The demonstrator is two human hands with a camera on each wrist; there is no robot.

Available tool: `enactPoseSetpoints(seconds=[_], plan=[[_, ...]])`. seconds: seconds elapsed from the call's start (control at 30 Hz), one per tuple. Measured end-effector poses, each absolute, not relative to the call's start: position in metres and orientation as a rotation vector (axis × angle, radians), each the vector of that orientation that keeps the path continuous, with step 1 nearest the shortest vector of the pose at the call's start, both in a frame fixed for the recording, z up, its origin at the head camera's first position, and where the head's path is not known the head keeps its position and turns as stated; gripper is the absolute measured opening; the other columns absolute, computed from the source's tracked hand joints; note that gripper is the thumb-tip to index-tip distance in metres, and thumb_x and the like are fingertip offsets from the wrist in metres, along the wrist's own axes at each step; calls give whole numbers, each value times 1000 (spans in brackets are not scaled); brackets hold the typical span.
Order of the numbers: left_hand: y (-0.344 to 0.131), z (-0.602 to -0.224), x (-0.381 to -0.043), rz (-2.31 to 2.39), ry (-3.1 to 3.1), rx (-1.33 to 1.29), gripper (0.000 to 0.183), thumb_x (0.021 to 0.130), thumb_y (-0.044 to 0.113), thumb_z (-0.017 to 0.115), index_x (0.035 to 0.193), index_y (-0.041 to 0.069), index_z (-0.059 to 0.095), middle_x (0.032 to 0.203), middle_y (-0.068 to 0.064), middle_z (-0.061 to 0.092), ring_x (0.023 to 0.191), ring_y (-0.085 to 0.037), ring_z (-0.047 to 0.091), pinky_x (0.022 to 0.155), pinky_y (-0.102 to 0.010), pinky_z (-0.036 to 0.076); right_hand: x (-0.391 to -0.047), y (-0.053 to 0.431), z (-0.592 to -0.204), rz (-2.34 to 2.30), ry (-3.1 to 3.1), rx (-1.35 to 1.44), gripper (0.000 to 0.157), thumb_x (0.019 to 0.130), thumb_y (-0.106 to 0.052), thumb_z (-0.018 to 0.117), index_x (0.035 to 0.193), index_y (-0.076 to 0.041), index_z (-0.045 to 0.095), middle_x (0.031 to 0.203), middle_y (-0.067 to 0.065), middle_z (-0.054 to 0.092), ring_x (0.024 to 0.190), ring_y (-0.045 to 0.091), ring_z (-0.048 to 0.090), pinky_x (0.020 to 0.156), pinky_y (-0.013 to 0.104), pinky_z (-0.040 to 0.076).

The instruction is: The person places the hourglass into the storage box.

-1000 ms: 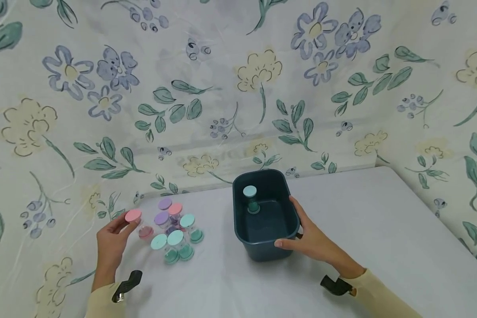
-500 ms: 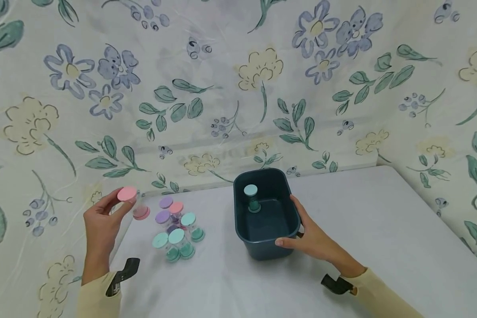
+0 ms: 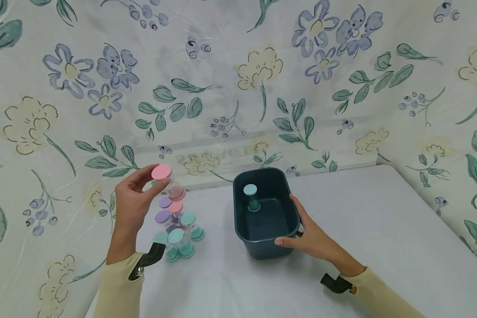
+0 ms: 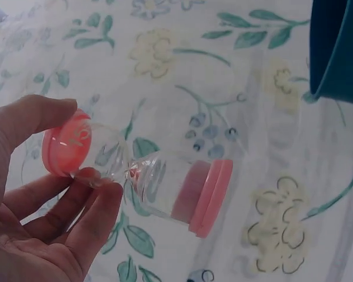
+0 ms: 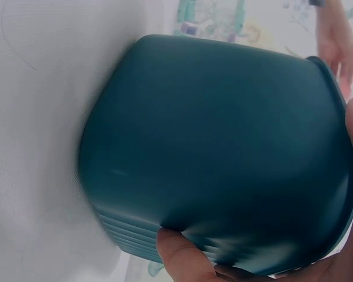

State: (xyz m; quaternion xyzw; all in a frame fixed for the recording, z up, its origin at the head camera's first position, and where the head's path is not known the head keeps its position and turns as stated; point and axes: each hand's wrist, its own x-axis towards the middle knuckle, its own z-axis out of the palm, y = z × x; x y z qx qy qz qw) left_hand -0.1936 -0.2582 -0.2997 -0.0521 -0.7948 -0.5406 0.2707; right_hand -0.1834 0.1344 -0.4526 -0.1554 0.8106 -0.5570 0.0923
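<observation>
My left hand point(image 3: 132, 207) holds a pink-capped sand timer point(image 3: 161, 172) above the table, pinched near one cap between thumb and fingers. The left wrist view shows its clear glass bulbs and pink sand point(image 4: 190, 191) resting by the far cap. My right hand point(image 3: 316, 238) grips the near right corner of a dark teal bin point(image 3: 258, 251), thumb over the rim and fingers against the outer side. Inside the bin, a mint-capped sand timer point(image 3: 250, 191) stands near the back left. Below my left hand, several sand timers with mint point(image 3: 176, 236), purple point(image 3: 162, 216) and pink point(image 3: 176, 207) caps stand close together.
A white cloth point(image 3: 230, 287) covers the table under the bin and timers. Behind and at both sides hangs a floral-printed sheet point(image 3: 222, 88). Black camera mounts point(image 3: 335, 285) sit on both wrists.
My left hand lifted the pink sand timer from beside the group, then carried it right, over the back of the group. The right hand and bin stay in place.
</observation>
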Motion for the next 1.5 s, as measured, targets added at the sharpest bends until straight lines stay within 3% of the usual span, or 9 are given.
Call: enactPoseSetpoints(seconds=[0.4,0.7,0.93,1.23,1.5], plan=[[-212,-307,-210,-1646,-2233,-369,46,85,10,76,129,2,62,117,11,69,111,-8,62,87,-13,54,-182,135,-450,-1635,2427,-460,114,77,-43,82,156,-40,0,168,5,2,152,44,13,106,64,41],[-184,-317,-220,-1688,-2344,-441,49,86,16,77,131,8,62,130,-3,65,116,-10,61,93,-17,53,-183,135,-451,-1661,2407,-477,114,77,-40,83,157,-39,1,168,7,2,152,45,12,105,63,42],[-166,-332,-231,-1724,-2406,-515,45,85,18,77,128,10,65,128,-6,66,116,-11,62,97,-24,53,-183,134,-452,-1651,2413,-464,115,76,-41,83,157,-38,1,168,8,2,151,46,13,103,63,44],[-148,-361,-247,-1681,-2554,-492,45,83,28,79,124,15,67,126,-7,68,121,-23,63,102,-44,53,-182,134,-451,-1635,2413,-445,116,75,-43,83,157,-38,1,168,8,3,152,45,13,103,62,44],[-137,-374,-252,-1520,-2720,-504,45,83,29,79,122,13,66,122,-8,69,112,-25,65,97,-43,54,-184,134,-452,-1665,2388,-438,115,75,-44,83,156,-41,1,168,4,5,152,41,14,105,62,43]])
